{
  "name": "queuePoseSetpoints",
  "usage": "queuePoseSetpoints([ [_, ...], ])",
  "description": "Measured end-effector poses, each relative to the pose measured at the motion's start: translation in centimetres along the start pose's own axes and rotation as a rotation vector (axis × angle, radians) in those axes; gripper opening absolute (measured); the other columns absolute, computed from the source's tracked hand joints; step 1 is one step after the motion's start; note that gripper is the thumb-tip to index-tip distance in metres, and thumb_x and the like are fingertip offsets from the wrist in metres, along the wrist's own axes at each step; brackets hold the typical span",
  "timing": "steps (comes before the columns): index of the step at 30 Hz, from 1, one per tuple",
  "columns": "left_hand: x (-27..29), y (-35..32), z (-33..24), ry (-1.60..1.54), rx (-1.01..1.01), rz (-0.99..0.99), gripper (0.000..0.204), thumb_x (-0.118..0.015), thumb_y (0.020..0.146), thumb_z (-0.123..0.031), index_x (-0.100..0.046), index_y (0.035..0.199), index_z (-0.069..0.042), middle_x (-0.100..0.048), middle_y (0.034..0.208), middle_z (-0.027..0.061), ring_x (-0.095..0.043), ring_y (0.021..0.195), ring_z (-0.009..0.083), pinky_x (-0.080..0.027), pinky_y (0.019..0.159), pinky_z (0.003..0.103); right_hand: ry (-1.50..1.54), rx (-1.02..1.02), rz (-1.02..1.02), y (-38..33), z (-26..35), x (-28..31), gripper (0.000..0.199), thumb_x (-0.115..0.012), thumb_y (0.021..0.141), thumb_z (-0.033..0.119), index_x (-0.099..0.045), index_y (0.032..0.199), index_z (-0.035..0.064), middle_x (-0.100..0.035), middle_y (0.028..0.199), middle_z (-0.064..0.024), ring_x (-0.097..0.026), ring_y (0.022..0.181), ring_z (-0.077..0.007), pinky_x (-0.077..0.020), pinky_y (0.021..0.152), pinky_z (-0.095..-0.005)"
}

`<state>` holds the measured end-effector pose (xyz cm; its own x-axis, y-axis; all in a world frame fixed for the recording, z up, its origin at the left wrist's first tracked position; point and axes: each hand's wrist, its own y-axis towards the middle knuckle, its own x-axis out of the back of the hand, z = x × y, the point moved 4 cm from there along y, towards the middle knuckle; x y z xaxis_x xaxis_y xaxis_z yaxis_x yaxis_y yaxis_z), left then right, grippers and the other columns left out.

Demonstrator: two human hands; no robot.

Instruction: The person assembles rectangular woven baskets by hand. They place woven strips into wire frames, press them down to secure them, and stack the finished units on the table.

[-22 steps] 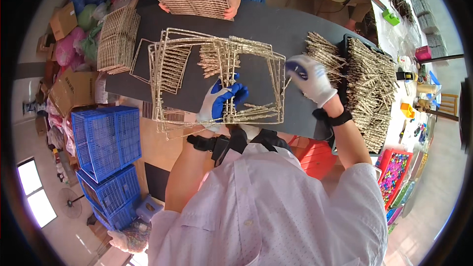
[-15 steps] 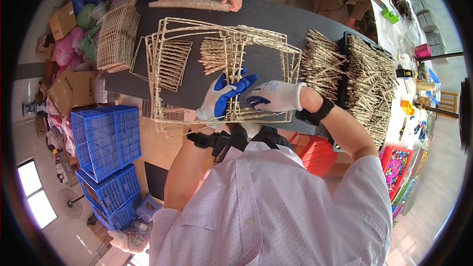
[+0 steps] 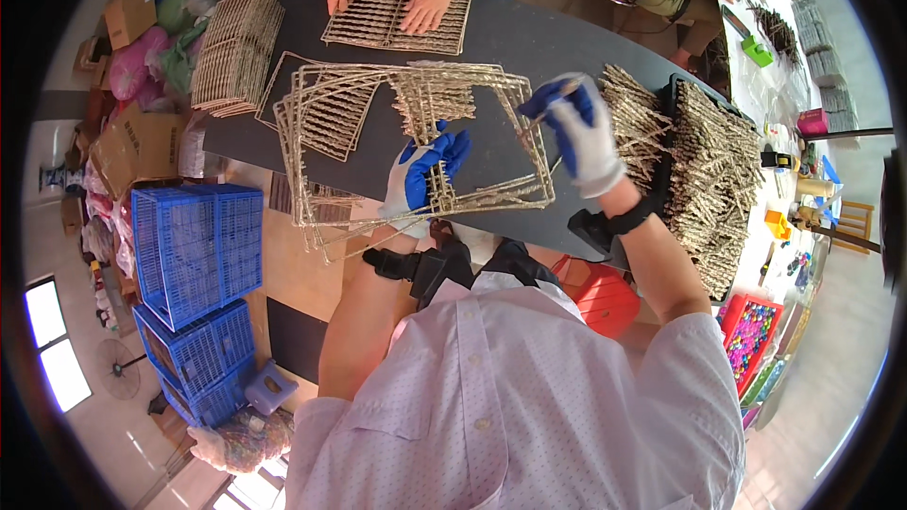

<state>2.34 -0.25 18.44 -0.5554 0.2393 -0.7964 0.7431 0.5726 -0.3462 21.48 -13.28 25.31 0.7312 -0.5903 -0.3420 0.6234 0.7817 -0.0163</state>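
My left hand (image 3: 420, 175), in a white glove with blue palm, is closed around the middle bars of several glittery gold rectangular wire frames (image 3: 300, 156), holding them loosely stacked above the table. My right hand (image 3: 584, 137), gloved alike, is raised at the right side of the frames, its fingers curled together; a small pale bit shows at the fingertips, too blurred to name. Right of it lies a loose pile of glittery gold sticks (image 3: 635, 123). Beneath the frames on the table are another bunch of gold sticks (image 3: 435, 99) and a slatted gold rack (image 3: 331, 113).
Across the dark table (image 3: 539, 33), a co-worker's hands rest on a slatted rack (image 3: 378, 19). A stack of finished-looking racks (image 3: 236, 52) stands at the far left. A black tray heaped with sticks (image 3: 709, 179) sits right. Blue crates (image 3: 198, 250) stand left, a red stool (image 3: 605, 302) below.
My right hand has moved right, away from the middle bars to the frames' right side. The held frames have shifted slightly left. The co-worker's rack, earlier edge-on, now lies flat.
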Motion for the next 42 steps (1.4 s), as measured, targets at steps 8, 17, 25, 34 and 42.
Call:
queuePoseSetpoints([
  [8,-1.4,2.7,-1.6,-0.158,-0.076,-0.35,0.009,-0.056,0.091,-0.003,-0.06,0.096,0.002,-0.064,0.096,0.0134,-0.063,0.094,0.0243,-0.052,0.094,0.042,-0.968,0.56,0.396,-4.5,6.1,-3.4,0.041,-0.08,0.068,0.025,-0.062,0.101,0.0083,-0.063,0.095,-0.0112,-0.063,0.077,-0.0264,-0.051,0.067,-0.0368],
  [17,-6.8,2.7,-1.5,-0.133,-0.001,-0.201,0.011,-0.057,0.091,-0.005,-0.062,0.099,0.0,-0.065,0.094,0.0099,-0.065,0.088,0.0209,-0.054,0.088,0.036,-1.342,0.608,0.408,-1.9,4.3,-3.6,0.034,-0.07,0.078,0.028,-0.062,0.107,0.0127,-0.064,0.103,-0.0052,-0.06,0.091,-0.0258,-0.0514,0.078,-0.0378],
  [25,-6.7,3.0,-1.0,-0.153,0.015,-0.189,0.011,-0.058,0.092,-0.006,-0.062,0.1,-0.001,-0.065,0.094,0.0092,-0.064,0.09,0.0214,-0.053,0.09,0.038,-1.453,0.793,0.281,-2.5,3.2,-3.4,0.038,-0.07,0.074,0.02,-0.062,0.11,0.0113,-0.062,0.098,-0.0044,-0.059,0.088,-0.0237,-0.0506,0.075,-0.0368],
  [34,-7.3,2.3,-0.6,-0.015,0.173,-0.118,0.017,-0.057,0.093,-0.008,-0.061,0.107,0.001,-0.063,0.096,0.0111,-0.063,0.086,0.023,-0.056,0.083,0.037,-1.541,0.965,0.224,-1.9,4.2,-2.6,0.042,-0.07,0.07,0.016,-0.061,0.112,0.0111,-0.061,0.097,-0.004,-0.058,0.09,-0.0215,-0.048,0.074,-0.036],
  [42,-7.4,1.7,-0.7,0.246,0.085,-0.094,0.025,-0.061,0.092,-0.009,-0.059,0.115,0.001,-0.066,0.099,0.0096,-0.065,0.087,0.0182,-0.055,0.075,0.029,-1.531,0.924,0.372,-0.5,5.3,-2.3,0.039,-0.067,0.076,0.016,-0.059,0.114,0.0104,-0.064,0.101,-0.0055,-0.057,0.105,-0.0246,-0.0445,0.085,-0.039],
])
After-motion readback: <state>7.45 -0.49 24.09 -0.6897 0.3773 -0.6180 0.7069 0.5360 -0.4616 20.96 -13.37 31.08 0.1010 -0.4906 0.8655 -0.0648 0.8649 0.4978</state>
